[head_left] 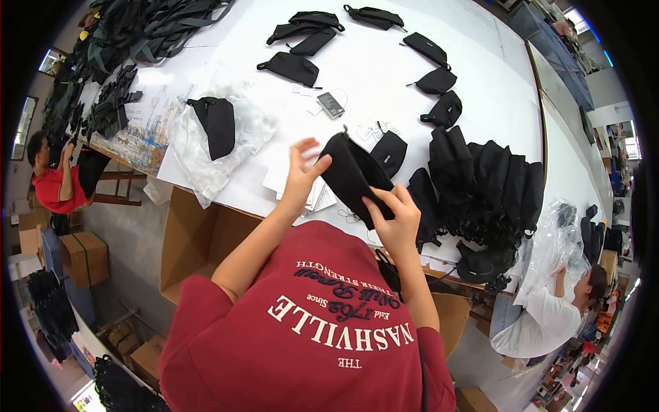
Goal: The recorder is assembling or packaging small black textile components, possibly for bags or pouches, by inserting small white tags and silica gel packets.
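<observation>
The red shirt (302, 343) of the wearer is closest. From where I stand, the main item, a black pouch (347, 177), is held above the near edge of the white table (494, 75), its mouth gaping. The right hand (398, 216) grips the pouch's lower edge, fingers closed between thumb and fingertips. The left hand (303, 170) is at the upper-left edge: fingers loosely spread, thumb nearest the fabric; whether the thumb makes contact, I cannot tell. A second pouch (389, 155) lies just beyond. A heap of pouches (480, 182) occupies the right side. A clear plastic bag (254, 130) lies at left, beneath another pouch (220, 127).
</observation>
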Demonstrator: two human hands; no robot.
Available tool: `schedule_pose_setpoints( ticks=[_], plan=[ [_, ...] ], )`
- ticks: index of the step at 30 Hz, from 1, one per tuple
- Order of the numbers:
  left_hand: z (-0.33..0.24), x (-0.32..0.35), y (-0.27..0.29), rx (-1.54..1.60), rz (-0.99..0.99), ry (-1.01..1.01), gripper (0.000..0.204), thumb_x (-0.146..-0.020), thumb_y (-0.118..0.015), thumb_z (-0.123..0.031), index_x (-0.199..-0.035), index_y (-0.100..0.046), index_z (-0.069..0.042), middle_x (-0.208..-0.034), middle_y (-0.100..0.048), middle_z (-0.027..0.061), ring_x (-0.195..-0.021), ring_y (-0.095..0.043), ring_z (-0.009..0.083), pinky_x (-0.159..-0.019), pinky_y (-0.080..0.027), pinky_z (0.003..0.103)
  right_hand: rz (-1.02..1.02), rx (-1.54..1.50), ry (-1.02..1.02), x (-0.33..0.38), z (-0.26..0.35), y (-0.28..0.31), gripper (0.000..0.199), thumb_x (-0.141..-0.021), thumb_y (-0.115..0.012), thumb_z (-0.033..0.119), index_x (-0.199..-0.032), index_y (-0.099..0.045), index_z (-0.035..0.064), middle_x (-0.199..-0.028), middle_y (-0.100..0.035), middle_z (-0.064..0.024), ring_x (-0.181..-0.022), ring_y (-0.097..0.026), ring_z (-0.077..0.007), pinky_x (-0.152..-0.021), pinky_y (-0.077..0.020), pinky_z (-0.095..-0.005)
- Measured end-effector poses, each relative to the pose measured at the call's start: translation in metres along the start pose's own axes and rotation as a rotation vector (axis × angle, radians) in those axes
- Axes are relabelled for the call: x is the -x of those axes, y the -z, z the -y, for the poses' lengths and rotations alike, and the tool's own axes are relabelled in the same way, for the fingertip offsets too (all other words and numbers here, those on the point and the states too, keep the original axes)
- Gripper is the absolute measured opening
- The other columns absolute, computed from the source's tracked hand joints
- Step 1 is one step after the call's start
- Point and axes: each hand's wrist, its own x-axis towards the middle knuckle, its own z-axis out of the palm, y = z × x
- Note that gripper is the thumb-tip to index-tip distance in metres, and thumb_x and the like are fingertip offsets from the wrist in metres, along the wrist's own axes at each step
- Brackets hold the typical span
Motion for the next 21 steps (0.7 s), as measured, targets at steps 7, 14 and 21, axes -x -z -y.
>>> schedule_pose_setpoints(
  ticks=[7, 14, 21],
  plan=[
    [-0.018, 0.016, -0.032, 0.423, 0.188, 0.400, 0.038, -0.087, -0.064, -0.020, -0.119, -0.051, -0.005, -0.112, -0.060, 0.0065, -0.107, -0.056, 0.0196, -0.095, -0.044, 0.037, -0.241, -0.303, -0.055, -0.005, 0.018, 0.003, 0.016, -0.083, -0.064, 0.007, -0.098, -0.058, 0.0039, -0.071, -0.036, 0.0031, -0.058, -0.032, -0.0045, -0.050, -0.0240, -0.0211],
    [-0.038, 0.022, -0.042, 0.393, 0.223, 0.273, 0.033, -0.083, -0.067, -0.007, -0.114, -0.057, -0.003, -0.109, -0.062, 0.0062, -0.103, -0.058, 0.0168, -0.092, -0.044, 0.031, -0.392, -0.784, -0.401, 0.004, -0.003, 0.004, 0.005, -0.091, -0.050, 0.009, -0.094, -0.052, 0.0062, -0.070, -0.036, 0.0069, -0.054, -0.025, -0.0009, -0.049, -0.0185, -0.0191],
    [-0.046, 0.018, -0.047, 0.316, 0.256, 0.189, 0.032, -0.079, -0.069, -0.002, -0.110, -0.060, -0.002, -0.103, -0.063, 0.0056, -0.096, -0.060, 0.0151, -0.086, -0.047, 0.029, -0.032, -0.919, -0.523, 0.021, -0.036, 0.010, 0.012, -0.090, -0.054, 0.007, -0.100, -0.058, 0.0039, -0.089, -0.055, 0.0006, -0.083, -0.051, -0.0079, -0.080, -0.0389, -0.0224]
  ],
)
